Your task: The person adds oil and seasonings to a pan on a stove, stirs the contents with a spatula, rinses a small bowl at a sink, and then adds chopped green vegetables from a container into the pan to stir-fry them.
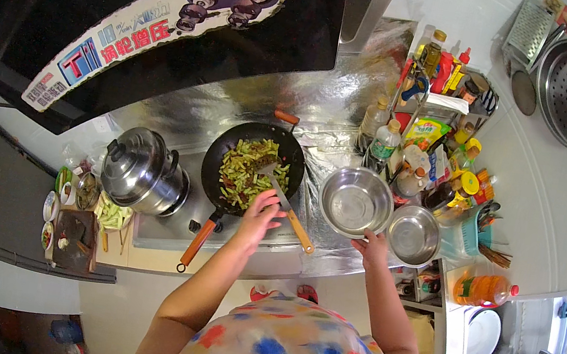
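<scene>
A black wok [212, 165] with an orange-brown handle stands on the stove, holding chopped green vegetables [249, 165] mixed with darker bits. A metal spatula with a wooden handle [300, 231] rests in it, its handle leaning out over the wok's right side. My left hand [259, 221] hovers over the near rim beside the spatula, fingers apart and holding nothing. With my right hand [373, 250] I grip the near rim of a stainless steel bowl [355, 203], which looks bare inside. A smaller steel bowl [414, 236] sits just right of it.
Left of the wok stands a lidded steel pot [135, 169]; farther left are a cutting board [73, 237] and small dishes. Bottles and a spice rack [440, 113] crowd the back right. An orange oil bottle [484, 290] stands near the sink. The range hood [297, 27] overhangs the back left.
</scene>
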